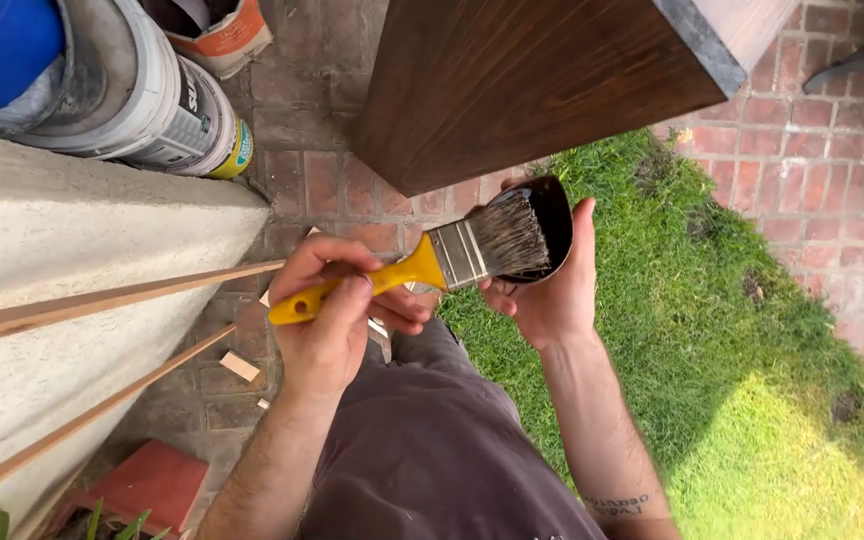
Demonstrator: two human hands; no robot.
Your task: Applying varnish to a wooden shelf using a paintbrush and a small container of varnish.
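Left hand (327, 320) grips yellow-handled brush (432, 262); right hand (552, 290) cups dark stain cup (552, 225), just below stained wooden board (532, 80).

We are in a home's backyard: red brick paving (812, 150) borders the grass (752, 400), with paint buckets (152, 100) left of that lawn by a stucco wall (52, 280)

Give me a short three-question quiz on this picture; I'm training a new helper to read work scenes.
1. True or false: the left hand grips the yellow-handled brush.
2. What does the right hand hold? A) dark cup B) hammer C) sponge
3. Fill in: the brush bristles sit at the mouth of the ____.

Key: 1 true; 2 A; 3 cup. The stained wooden panel stands just above.
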